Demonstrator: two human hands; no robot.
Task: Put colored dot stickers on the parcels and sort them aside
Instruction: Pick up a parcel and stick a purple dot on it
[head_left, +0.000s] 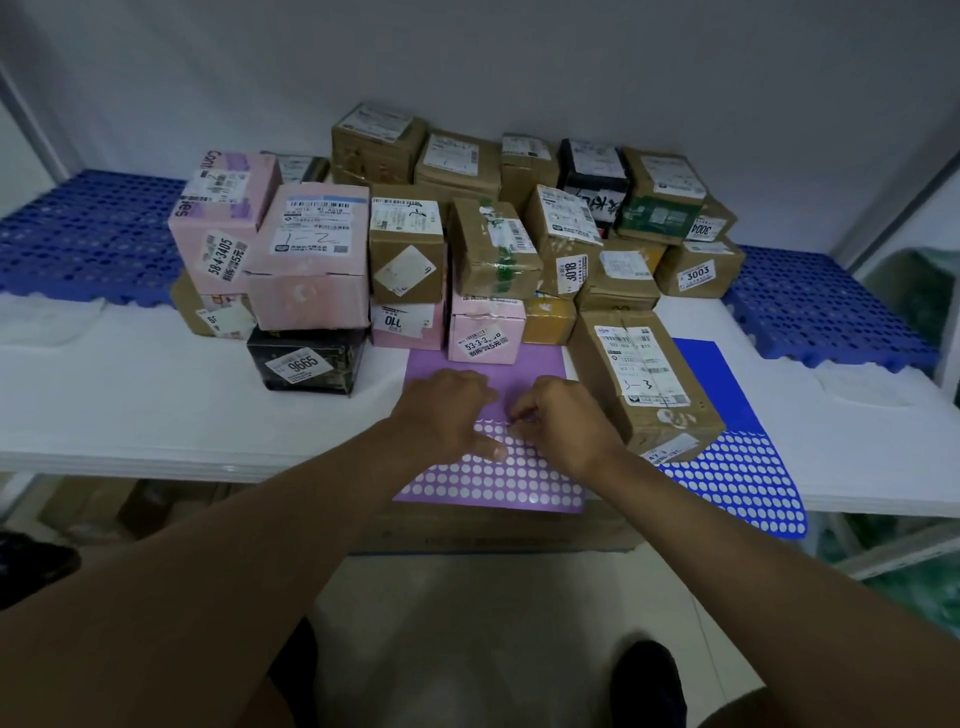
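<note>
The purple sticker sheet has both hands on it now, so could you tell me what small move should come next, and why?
Probably lift one dot free: the right hand pinches at the edge of the remaining dots while the left hand presses the purple sticker sheet flat.

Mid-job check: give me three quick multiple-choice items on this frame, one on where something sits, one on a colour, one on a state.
1. Where does the brown parcel marked 3-3 sit?
A. Right of the purple sticker sheet, partly on the blue sticker sheet
B. On the blue grid mat at far left
C. On top of the black box marked 9665

2. What colour is the sheet under both hands?
A. Blue
B. Purple
C. Green

3. What is the right hand doing?
A. Lying flat on the table
B. Lifting a parcel
C. Pinching at a dot on the sheet

A: it stands beside the purple sticker sheet, its near corner over the blue sticker sheet.
B: the sheet is purple.
C: its fingertips are curled together on the dot rows, while the left hand rests alongside.
</note>
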